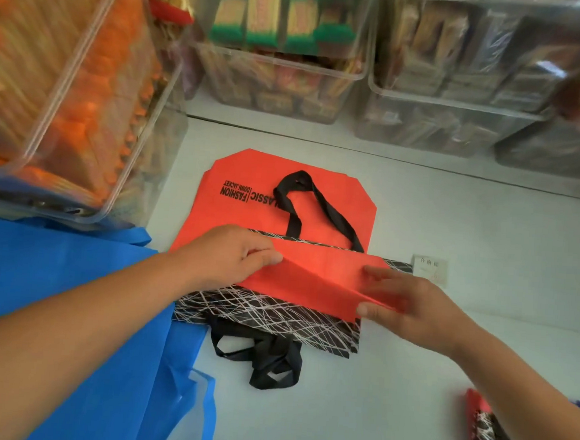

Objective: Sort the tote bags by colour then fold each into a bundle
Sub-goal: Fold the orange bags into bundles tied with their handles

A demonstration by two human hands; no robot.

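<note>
White table (pixel 407 382): red tote bag (pixel 247 217) betw hands; R hand (pixel 409 303) pinches folded flap (pixel 312 276), L hand (pixel 231 253) seemingly pinches too.

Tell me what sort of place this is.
Probably a small shop or its stockroom: clear bins packed with wrapped snacks line the back, a branded red tote bag lies on a white counter, and blue tote bags pile at the left.
</note>
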